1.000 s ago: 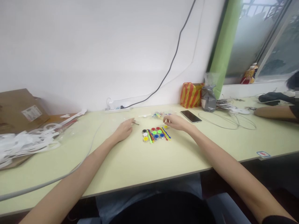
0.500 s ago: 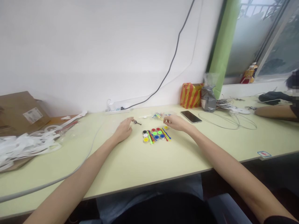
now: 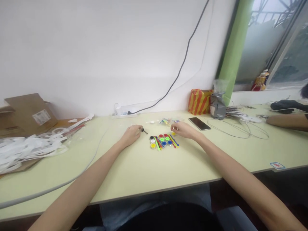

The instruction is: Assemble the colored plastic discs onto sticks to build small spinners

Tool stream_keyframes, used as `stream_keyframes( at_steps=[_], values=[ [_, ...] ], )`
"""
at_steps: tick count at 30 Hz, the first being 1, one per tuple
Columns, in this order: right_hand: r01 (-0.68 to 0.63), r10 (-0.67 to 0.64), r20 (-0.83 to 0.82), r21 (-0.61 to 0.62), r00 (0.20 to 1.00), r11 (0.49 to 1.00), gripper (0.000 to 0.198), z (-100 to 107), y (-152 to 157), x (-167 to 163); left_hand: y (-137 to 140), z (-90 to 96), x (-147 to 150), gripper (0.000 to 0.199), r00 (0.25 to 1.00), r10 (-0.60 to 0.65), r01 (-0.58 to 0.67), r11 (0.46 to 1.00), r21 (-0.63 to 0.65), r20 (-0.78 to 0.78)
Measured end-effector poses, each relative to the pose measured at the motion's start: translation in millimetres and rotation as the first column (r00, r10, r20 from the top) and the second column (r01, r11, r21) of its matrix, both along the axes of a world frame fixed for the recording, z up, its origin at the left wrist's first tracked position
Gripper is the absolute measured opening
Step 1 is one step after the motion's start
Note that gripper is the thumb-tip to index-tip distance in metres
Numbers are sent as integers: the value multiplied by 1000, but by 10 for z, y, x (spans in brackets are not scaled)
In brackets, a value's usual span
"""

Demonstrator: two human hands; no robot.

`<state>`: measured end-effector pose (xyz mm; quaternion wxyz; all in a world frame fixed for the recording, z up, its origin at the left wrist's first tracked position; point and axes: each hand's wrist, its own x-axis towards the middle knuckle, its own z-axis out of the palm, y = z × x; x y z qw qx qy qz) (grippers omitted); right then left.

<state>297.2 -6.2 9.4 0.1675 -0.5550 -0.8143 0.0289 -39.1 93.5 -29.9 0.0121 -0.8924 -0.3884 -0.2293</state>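
Note:
My left hand (image 3: 132, 135) rests on the table, its fingertips closed on a small dark piece with a thin stem (image 3: 144, 131). To the right, my right hand (image 3: 183, 129) curls its fingers down at a round yellow piece (image 3: 173, 133), which they partly cover. Between my hands lies a group of round pieces with clear sides: a black one (image 3: 151, 137), a white one (image 3: 153, 141), another yellow one (image 3: 153, 146), red ones (image 3: 161, 136), green ones (image 3: 167, 139) and blue ones (image 3: 164, 144). Thin coloured sticks (image 3: 157, 143) lie in bundles among them.
Clear bags with colourful bits (image 3: 165, 121) lie behind the pieces. A phone (image 3: 199, 123), a striped bag (image 3: 199, 102) and a grey bag (image 3: 218, 107) stand or lie to the right, with cables (image 3: 237, 136). White strips (image 3: 29, 147) and a cardboard box (image 3: 31, 110) fill the left.
The view has shifted slightly. My left fingers have drawn in around the dark piece, whose stem has turned. My right hand has moved slightly right, still beside the yellow piece.

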Motion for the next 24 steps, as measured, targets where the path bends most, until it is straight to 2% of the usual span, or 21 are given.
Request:
stream_keyframes(
  at_steps=[4,8,11,13,17,20,22,24],
  values=[
    [15,-15,-15,-3,1000,1000,19,15,-3,-4,-40,29,26,24,1000,11,-11,1000,15,26],
    [45,-44,-19,24,999,999,19,35,-16,0,-86,60,57,17,997,43,-47,997,63,63],
    [79,-76,-36,89,996,993,19,65,-57,-9,-192,134,108,14,991,67,-83,986,145,113],
    [66,-54,-97,131,994,989,21,87,-96,-47,-319,206,171,12,989,41,-71,975,212,145],
    [-32,76,-259,169,963,985,29,98,-168,-226,-657,343,368,12,983,-65,11,954,300,170],
    [-159,201,-441,130,875,979,41,67,-205,-414,-881,406,518,12,974,-165,100,926,363,153],
    [-268,274,-561,96,781,959,50,36,-232,-534,-975,425,582,10,967,-210,143,914,380,142],
    [-354,327,-648,94,688,930,49,3,-260,-635,-1019,425,609,8,958,-243,168,906,389,152]
  ],
)
